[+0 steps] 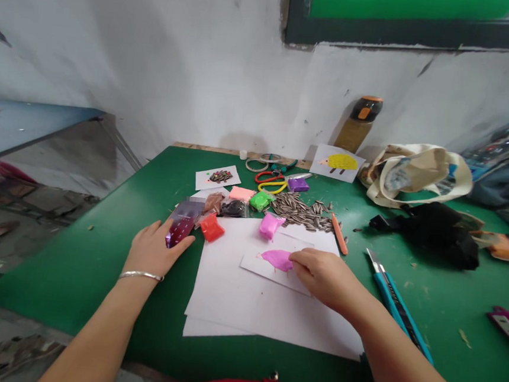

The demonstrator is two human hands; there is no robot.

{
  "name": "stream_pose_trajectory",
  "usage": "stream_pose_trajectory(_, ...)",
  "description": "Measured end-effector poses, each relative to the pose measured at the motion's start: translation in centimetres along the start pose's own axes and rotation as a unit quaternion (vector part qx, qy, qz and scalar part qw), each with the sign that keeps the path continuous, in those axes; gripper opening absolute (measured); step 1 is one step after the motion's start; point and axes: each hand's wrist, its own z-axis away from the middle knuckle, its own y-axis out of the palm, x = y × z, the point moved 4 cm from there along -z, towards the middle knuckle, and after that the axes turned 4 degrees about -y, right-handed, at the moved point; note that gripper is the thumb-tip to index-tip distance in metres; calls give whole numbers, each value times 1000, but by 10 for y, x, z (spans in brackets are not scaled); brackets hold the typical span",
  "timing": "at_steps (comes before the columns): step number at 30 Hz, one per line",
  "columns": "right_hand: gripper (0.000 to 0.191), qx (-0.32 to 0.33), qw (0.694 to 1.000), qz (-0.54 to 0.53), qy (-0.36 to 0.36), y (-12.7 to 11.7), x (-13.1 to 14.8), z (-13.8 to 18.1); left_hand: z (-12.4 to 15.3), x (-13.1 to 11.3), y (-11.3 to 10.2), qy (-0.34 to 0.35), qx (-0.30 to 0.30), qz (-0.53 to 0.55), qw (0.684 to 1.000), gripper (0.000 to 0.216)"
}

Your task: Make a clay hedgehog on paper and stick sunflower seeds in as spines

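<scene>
Phone point(185, 219) at left hand point(152, 248), screen marks point(180, 230) illegibly small.

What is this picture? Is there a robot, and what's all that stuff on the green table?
No robot here, just a person's two bare hands. The camera sits on the person's head, so you look forward and down, almost as they do.

The left hand has its fingers spread and rests by what looks like a phone. The right hand has its fingertips at a pink shape, which looks like soft clay, on a small white card. Bigger white paper lies underneath.

Around them on the green table are a red packet, a green packet, a pile of seeds and a blue cutter. At the back stands a bottle.
</scene>
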Motion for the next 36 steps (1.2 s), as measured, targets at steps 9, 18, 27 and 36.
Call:
stream_pose_trajectory(9, 28, -5, 1000, -3, -6, 0, -1, 1, -2, 5, 13, -4, -30, -41, 999, 71)
stream_pose_trajectory(18, 27, -3, 1000, -18, -7, 2, -2, -1, 2, 3, 19, 12, -49, -44, 998, 65)
stream_pose_trajectory(27, 29, -14, 1000, -28, -5, 2, -3, 0, 11, -11, 16, 45, -68, -58, 995, 57)
stream_pose_trajectory(36, 28, -23, 999, -29, -15, 1, -4, 0, 11, 9, 8, -10, -104, -43, 994, 58)
